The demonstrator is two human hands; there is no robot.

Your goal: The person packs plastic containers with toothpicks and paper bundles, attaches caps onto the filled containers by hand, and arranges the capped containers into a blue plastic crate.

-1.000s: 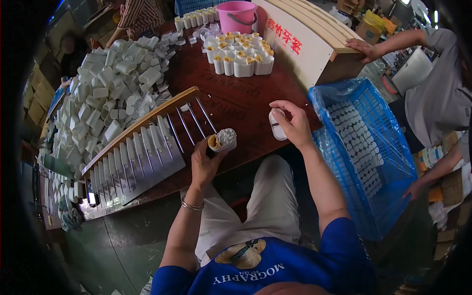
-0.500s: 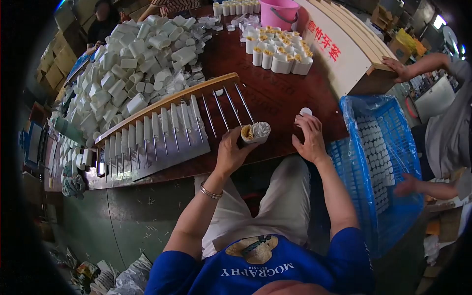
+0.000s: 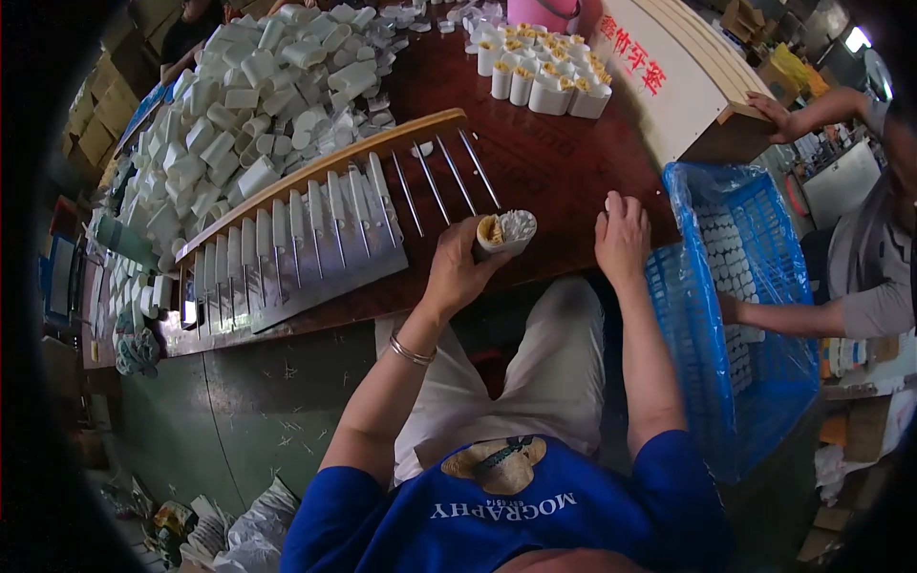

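My left hand is wrapped round a white plastic toothpick container, held tilted above the table's front edge. Its open top shows yellowish picks on one side and a packed white filling on the other. My right hand rests over the table to the right, fingers drawn together and bent downward. What lies under those fingertips is hidden. Left of my left hand is a wooden-backed rack with metal rods, many of them carrying white sleeve-like pieces.
White empty containers are heaped at the back left. Filled containers stand beyond my hands, beside a pink bucket and a wooden box. At right, a co-worker's arm reaches into a plastic-lined blue crate.
My right hand has shifted slightly right and its fingers have closed in; the white round lid by them is out of sight. The co-worker's lower hand has moved into the crate.
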